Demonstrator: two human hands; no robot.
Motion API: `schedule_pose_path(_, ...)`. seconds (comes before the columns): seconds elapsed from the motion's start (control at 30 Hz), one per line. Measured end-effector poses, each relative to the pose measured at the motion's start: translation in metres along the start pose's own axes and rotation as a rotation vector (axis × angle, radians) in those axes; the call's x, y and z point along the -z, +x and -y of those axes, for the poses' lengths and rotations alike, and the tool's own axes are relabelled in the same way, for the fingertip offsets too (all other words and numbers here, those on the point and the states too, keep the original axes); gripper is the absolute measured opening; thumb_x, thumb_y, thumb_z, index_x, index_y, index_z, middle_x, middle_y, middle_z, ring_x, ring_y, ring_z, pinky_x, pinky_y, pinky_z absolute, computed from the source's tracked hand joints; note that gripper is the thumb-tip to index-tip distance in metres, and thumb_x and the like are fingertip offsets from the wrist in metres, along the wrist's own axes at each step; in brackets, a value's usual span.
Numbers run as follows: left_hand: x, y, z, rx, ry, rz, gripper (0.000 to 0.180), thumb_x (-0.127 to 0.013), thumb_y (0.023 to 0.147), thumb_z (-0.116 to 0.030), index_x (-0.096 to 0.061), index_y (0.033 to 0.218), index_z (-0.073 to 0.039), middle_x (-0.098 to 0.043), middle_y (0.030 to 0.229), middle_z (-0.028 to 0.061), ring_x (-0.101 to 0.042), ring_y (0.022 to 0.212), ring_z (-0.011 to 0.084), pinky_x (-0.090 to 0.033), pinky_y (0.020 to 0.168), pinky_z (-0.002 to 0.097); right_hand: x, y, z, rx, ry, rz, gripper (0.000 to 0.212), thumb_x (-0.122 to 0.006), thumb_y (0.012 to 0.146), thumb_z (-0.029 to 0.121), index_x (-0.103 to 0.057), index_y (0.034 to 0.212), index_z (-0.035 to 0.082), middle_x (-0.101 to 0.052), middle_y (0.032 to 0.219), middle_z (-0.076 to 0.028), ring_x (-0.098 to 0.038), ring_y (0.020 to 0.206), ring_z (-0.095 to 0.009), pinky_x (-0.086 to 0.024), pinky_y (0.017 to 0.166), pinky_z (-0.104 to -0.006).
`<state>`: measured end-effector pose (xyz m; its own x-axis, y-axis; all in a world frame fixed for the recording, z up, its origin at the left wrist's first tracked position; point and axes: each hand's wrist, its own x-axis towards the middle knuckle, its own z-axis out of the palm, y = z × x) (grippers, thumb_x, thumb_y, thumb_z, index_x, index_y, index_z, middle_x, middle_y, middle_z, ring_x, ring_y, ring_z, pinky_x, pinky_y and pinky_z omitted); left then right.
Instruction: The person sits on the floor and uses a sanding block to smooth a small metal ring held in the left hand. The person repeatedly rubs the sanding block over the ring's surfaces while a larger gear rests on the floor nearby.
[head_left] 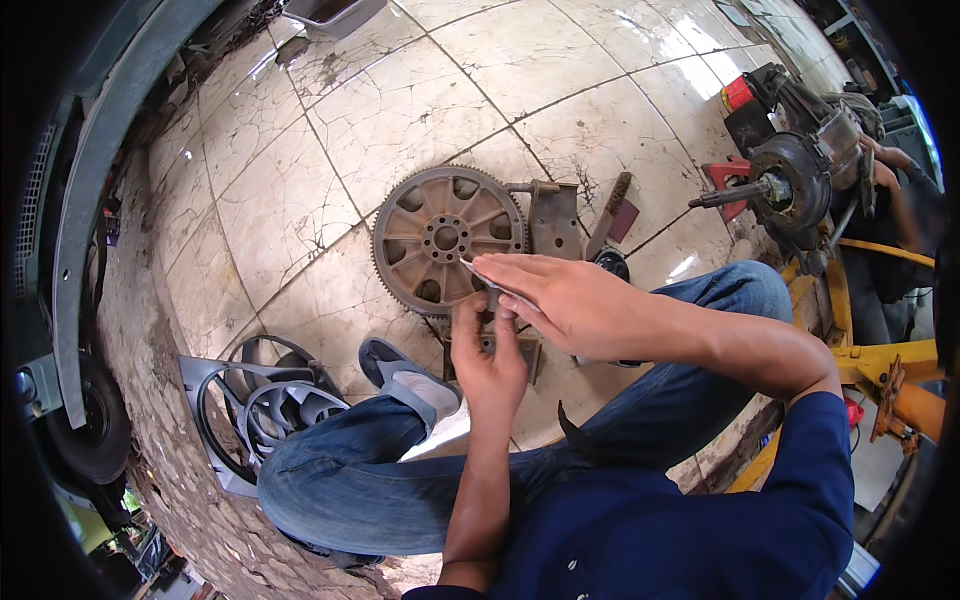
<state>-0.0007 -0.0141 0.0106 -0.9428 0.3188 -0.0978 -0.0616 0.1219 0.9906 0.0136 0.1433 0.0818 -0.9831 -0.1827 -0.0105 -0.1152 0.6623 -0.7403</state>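
Note:
I sit on a cracked tiled floor (400,110) with my knees bent. My left hand (487,355) grips a small dark metal part (528,350) held low in front of me. My right hand (545,292) lies flat over it, pressing a thin grey blade-like strip (478,275) whose tip points left. Just beyond both hands lies a large rusty toothed flywheel (447,240), flat on the tiles. What the strip touches under my palm is hidden.
A rusty metal bracket (553,218) and a wire brush (612,212) lie right of the flywheel. A grey fan shroud (262,405) rests by my left foot. A dismantled engine unit (795,180) on a yellow stand (880,360) stands at right, with another person's arm (890,165) behind it.

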Motion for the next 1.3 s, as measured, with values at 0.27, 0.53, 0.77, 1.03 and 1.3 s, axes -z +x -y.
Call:
schedule_pose_path(0.27,-0.005,-0.003,0.002,-0.005,0.058,-0.035,0.016,-0.061,0.092,-0.007,-0.056,0.105,0.003,-0.059,0.098,0.0169,-0.059,0.091,0.0318,-0.046,0.084,0.0355,0.003,0.0,0.004,-0.005,0.007,-0.019,0.042,-0.047,0.099,0.016,-0.047,0.133,-0.007,-0.057,0.13,-0.025,-0.056,0.12,-0.037,-0.047,0.099,-0.0416)
schedule_pose_path(0.53,-0.005,-0.005,0.005,-0.16,0.177,0.03,0.013,-0.052,0.102,-0.009,-0.055,0.111,0.0,-0.06,0.1,0.0039,-0.055,0.088,0.0078,-0.045,0.073,0.0235,0.003,0.002,0.001,-0.075,0.029,0.031,0.039,-0.047,0.099,0.016,-0.05,0.13,-0.008,-0.058,0.127,-0.025,-0.057,0.117,-0.038,-0.048,0.097,-0.0417)
schedule_pose_path(0.77,-0.01,-0.012,0.005,-0.143,0.133,0.003,0.015,-0.054,0.102,-0.013,-0.056,0.11,0.0,-0.06,0.1,0.0049,-0.055,0.092,0.0092,-0.045,0.079,0.0231,0.004,0.004,0.002,-0.051,0.013,0.054,0.04,-0.048,0.099,0.016,-0.049,0.132,-0.007,-0.058,0.128,-0.025,-0.057,0.117,-0.038,-0.048,0.097,-0.042)
schedule_pose_path(1.03,-0.008,-0.012,-0.003,0.033,0.072,-0.006,0.016,-0.054,0.103,-0.015,-0.057,0.108,-0.001,-0.057,0.083,-0.0004,-0.049,0.066,0.0037,-0.041,0.058,0.0209,0.002,0.003,0.0,0.032,-0.013,0.016,0.042,-0.05,0.098,0.017,-0.048,0.133,-0.006,-0.057,0.131,-0.024,-0.055,0.122,-0.037,-0.047,0.101,-0.0412)
schedule_pose_path(1.3,-0.007,-0.003,-0.008,0.183,-0.267,-0.094,0.014,-0.055,0.102,-0.014,-0.059,0.105,-0.001,-0.057,0.072,-0.0018,-0.045,0.056,0.0018,-0.037,0.05,0.0202,-0.006,0.0,0.002,0.065,-0.058,-0.051,0.041,-0.05,0.099,0.018,-0.05,0.132,-0.006,-0.055,0.134,-0.025,-0.054,0.124,-0.038,-0.045,0.104,-0.0408)
